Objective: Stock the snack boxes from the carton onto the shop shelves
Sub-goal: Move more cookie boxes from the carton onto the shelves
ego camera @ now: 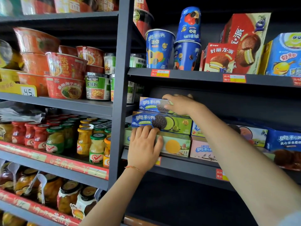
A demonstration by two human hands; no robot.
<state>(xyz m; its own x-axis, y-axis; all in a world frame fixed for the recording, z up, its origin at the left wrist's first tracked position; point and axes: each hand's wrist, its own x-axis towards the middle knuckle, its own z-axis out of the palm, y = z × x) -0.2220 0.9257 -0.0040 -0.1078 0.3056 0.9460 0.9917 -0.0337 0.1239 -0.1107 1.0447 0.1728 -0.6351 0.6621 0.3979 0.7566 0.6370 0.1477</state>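
Observation:
Three snack boxes are stacked at the left end of the middle right-hand shelf (187, 167). The top blue-and-green cookie box (151, 104) is gripped at its right end by my right hand (180, 104), fingers curled over its top. Under it lies a matching blue-green box (177, 123). The bottom box (176, 145) shows an orange disc. My left hand (144, 146) lies flat against the fronts of the two lower boxes, fingers fairly straight. The carton is out of view.
Pink (201, 148) and blue (286, 144) cookie boxes fill the same shelf to the right. Blue cookie cups (158, 49) and red pie boxes (219, 57) stand on the shelf above. The left bay holds noodle bowls (65, 66) and fruit jars (97, 149).

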